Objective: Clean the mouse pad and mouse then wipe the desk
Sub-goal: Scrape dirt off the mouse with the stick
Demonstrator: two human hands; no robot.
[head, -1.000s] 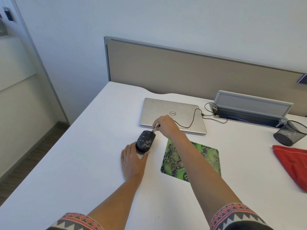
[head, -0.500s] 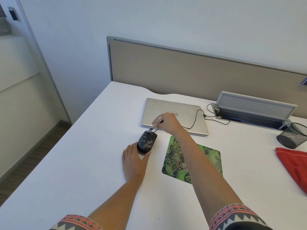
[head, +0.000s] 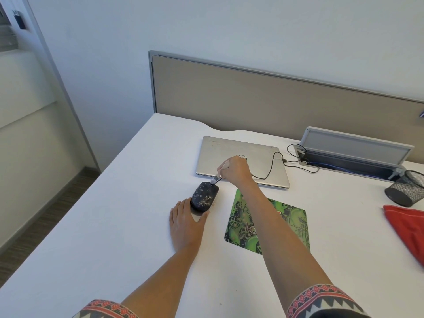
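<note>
Sweeping upward, our right hand [head: 235, 169] gripped a thin pale brush [head: 219, 174]; our flat left hand [head: 185, 222] braced the still-crumby black mouse [head: 204, 198].

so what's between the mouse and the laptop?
In the head view: the right hand, gripping a small brush whose tip sits at the far end of the mouse. The hand overlaps the laptop in the picture.

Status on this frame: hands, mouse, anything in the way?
Left hand flat on white desk, fingertips against black speckled mouse. Right hand grips small pale-handled brush, bristles on mouse's far end. Green patterned mouse pad lies beside; nothing blocking.
</note>
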